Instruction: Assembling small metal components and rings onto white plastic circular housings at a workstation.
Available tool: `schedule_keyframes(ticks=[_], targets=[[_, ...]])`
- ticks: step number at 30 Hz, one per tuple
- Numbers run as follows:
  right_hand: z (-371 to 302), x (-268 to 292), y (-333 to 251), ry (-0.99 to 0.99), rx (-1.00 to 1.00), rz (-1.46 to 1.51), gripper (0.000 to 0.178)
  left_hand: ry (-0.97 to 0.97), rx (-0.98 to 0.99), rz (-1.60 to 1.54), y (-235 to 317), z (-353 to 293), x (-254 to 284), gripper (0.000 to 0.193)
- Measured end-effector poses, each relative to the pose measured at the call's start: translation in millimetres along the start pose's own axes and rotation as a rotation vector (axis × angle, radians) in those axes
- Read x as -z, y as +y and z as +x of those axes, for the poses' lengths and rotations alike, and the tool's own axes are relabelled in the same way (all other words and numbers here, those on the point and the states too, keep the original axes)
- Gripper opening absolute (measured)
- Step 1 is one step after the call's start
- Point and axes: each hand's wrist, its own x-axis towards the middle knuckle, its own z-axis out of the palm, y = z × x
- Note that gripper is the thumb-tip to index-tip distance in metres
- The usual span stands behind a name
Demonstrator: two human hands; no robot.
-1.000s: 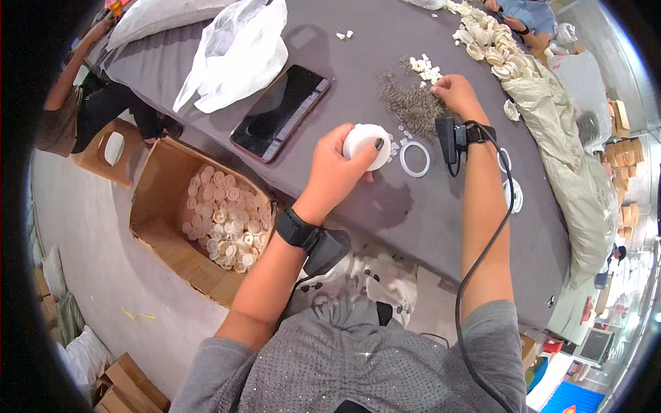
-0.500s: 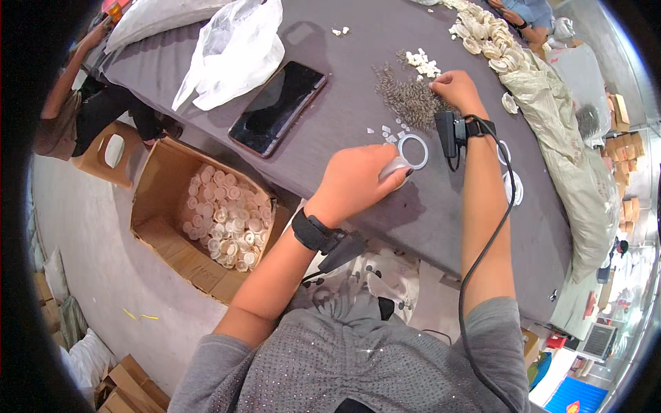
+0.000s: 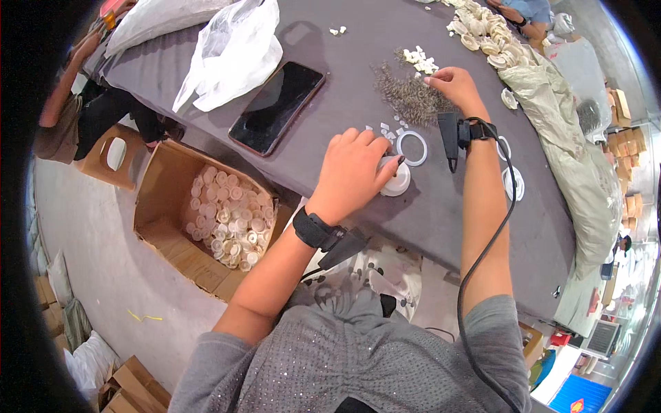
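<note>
My left hand (image 3: 352, 168) is closed on a round white plastic part (image 3: 397, 181), its thumb along the top; its palm hides some of the part. Just beyond it is a pale translucent ring (image 3: 413, 148); whether the two touch I cannot tell. My right hand (image 3: 454, 88) pinches thumb and forefinger together at the edge of a heap of small grey metal springs (image 3: 412, 98). Anything between those fingertips is too small to make out. Small white plastic pieces (image 3: 421, 60) lie just beyond the springs. Several little translucent bits (image 3: 385, 129) are scattered near the ring.
A dark phone (image 3: 277, 109) and a white plastic bag (image 3: 237, 55) lie to the left. Below the table edge stands a cardboard box (image 3: 186, 265) of round whitish parts. White rings (image 3: 512, 184) rest beside my right forearm; a woven sack (image 3: 561, 151) lines the right side.
My left hand has turned, so the round part's white face now shows beside the ring. The right hand has shifted slightly left and away from me, fingertips still pinched.
</note>
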Motion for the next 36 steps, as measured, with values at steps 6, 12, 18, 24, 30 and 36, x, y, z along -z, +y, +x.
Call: schedule_keyframes(ticks=[6, 12, 18, 24, 30, 36], targets=[[12.7, 0.0, 1.5, -0.084, -0.003, -0.087, 0.028, 0.017, 0.037, -0.076, -1.5, 1.2, 1.1, 0.017], [21.4, 3.0, -2.8, -0.169, -0.01, -0.044, 0.023, 0.053, 0.022, -0.106, -4.2, 2.2, -2.4, 0.011], [23.6, -7.5, -11.1, -0.068, -0.022, -0.087, 0.022, 0.067, 0.017, -0.088, -2.3, 1.5, -1.4, 0.011], [29.5, -9.9, -22.8, -0.164, -0.056, -0.167, 0.024, 0.067, 0.0, -0.109, -3.0, 0.7, -1.1, 0.012], [23.8, -0.6, -25.0, -0.123, -0.122, -0.005, 0.021, 0.074, 0.001, -0.117, -2.8, 0.4, -1.6, 0.012], [-13.6, 22.2, -10.1, -0.053, -0.194, 0.745, 0.017, 0.059, 0.037, -0.13, -3.6, 2.0, -1.5, 0.014]])
